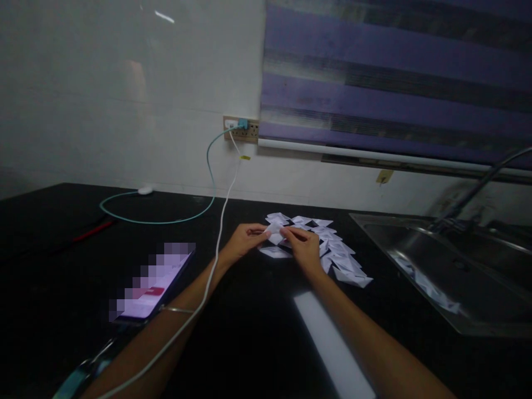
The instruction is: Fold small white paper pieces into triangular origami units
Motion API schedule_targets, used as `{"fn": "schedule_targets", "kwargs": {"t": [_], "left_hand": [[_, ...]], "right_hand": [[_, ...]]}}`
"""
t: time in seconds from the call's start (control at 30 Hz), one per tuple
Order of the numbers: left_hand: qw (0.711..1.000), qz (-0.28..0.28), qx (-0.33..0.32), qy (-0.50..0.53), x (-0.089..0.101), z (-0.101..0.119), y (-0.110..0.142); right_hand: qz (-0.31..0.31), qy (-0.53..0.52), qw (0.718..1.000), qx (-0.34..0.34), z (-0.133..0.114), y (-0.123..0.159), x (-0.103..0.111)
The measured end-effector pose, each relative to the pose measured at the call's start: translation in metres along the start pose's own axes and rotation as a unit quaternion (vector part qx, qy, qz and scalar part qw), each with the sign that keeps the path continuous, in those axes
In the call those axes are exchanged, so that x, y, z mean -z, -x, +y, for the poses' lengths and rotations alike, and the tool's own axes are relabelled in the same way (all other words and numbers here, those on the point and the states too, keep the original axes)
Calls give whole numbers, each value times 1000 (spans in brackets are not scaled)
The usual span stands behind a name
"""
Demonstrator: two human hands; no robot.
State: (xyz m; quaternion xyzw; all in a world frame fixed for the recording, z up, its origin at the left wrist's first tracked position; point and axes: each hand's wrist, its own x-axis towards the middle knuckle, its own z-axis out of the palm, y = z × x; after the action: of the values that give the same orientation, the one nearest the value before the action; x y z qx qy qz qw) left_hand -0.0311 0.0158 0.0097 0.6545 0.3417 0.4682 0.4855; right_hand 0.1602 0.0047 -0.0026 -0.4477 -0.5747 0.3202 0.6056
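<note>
Between my two hands is a small folded piece of white paper. My left hand pinches its left side with thumb and finger. On the opposite side, my right hand grips the paper's edge the same way. Behind and to the right of my hands lie several folded white paper pieces, spread in overlapping rows on the black counter. Another folded piece rests just below the held one. A long white paper strip lies flat beside my right forearm.
A lit phone lies left of my left forearm. The white cable crosses that forearm from the wall socket. A teal cable loops at the back left. At right is a metal sink with a faucet.
</note>
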Motion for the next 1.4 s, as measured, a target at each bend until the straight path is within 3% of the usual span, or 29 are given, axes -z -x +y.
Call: {"fn": "schedule_targets", "kwargs": {"t": [0.17,0.27,0.37,0.47,0.63,0.83,1.07,1.23,1.4], "left_hand": [[996,32,-76,-42,4,-6,-4],[997,52,-49,-35,3,-8,-5],[999,5,30,42,1,-8,-5],[994,-5,58,97,0,-7,-5],[994,24,30,106,0,-5,-4],[995,10,51,86,0,-2,-3],[995,72,36,62,1,-1,-2],[996,58,39,60,1,1,-1],[997,70,-9,31,3,-3,0]], "right_hand": [[17,30,996,79,-2,0,1],[11,13,999,36,-5,3,-1],[-30,-21,999,-10,-8,5,-2],[-54,-39,998,-19,-7,6,-2],[-52,-63,996,-33,-2,4,-2],[-26,-62,996,-55,-3,2,-1],[-52,-108,987,-111,5,1,-2],[-36,-144,982,-117,12,-1,0],[-46,-136,983,-114,11,-1,0]]}}
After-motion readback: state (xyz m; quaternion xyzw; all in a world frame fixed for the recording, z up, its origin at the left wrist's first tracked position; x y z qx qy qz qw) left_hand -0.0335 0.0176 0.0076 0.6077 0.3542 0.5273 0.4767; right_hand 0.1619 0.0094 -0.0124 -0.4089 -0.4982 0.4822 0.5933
